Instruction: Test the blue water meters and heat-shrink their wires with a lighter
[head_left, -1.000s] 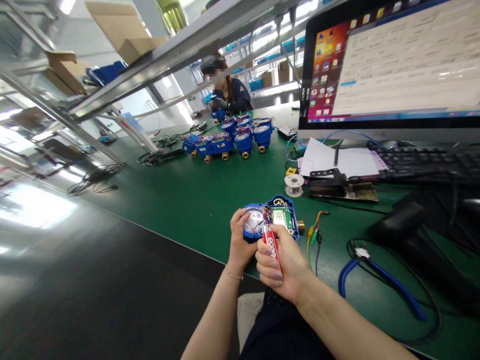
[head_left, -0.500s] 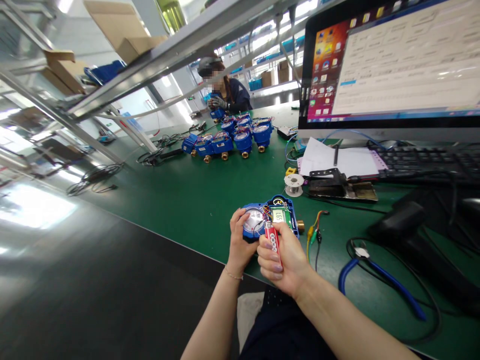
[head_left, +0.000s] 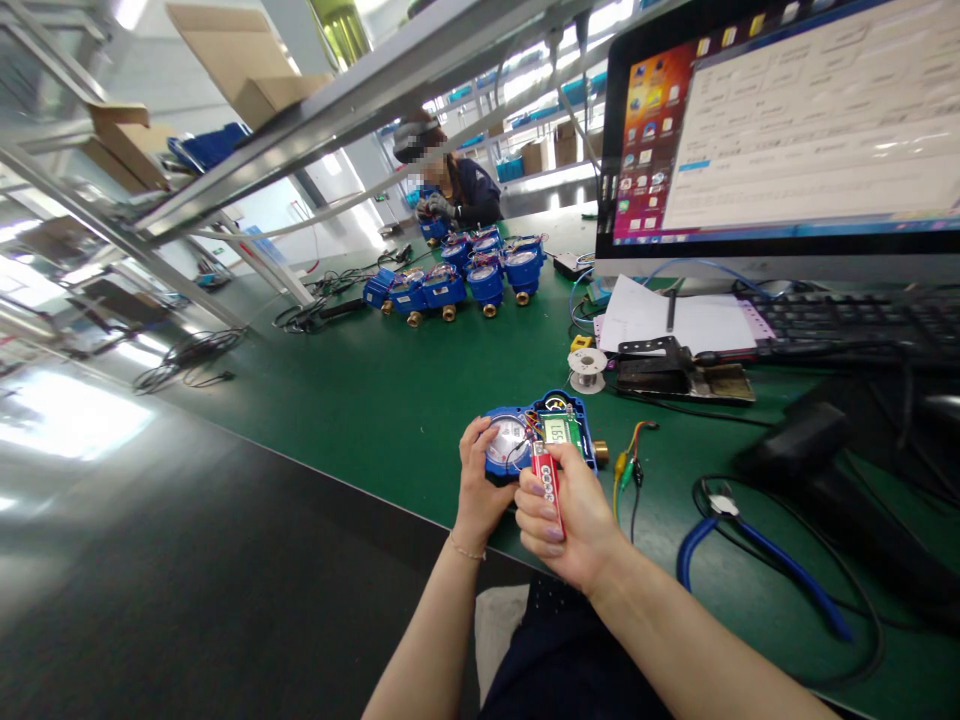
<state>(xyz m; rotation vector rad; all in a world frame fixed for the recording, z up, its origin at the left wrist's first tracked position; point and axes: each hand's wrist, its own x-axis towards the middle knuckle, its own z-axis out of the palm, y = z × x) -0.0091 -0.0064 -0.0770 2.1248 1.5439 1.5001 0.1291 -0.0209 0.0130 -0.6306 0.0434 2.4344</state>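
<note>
A blue water meter [head_left: 559, 420] with an open top, a round dial, a small lit display and brass fittings lies near the front edge of the green bench [head_left: 390, 390]. My left hand [head_left: 478, 485] is closed round its left side, thumb on the dial. My right hand [head_left: 566, 520] grips a small red stick-shaped device [head_left: 546, 482] with white buttons, its tip against the meter just below the display.
Yellow and green clip leads [head_left: 628, 462] and blue-handled cutters [head_left: 750, 555] lie to the right. Behind are a solder spool [head_left: 588, 368], papers, keyboard [head_left: 855, 325] and monitor [head_left: 780, 130]. Several blue meters [head_left: 465, 275] stand farther back, where another person [head_left: 450, 185] works.
My right hand has shifted slightly, drawing the red device a little lower against the meter. The left hand and meter stay put. The person at the back has moved slightly.
</note>
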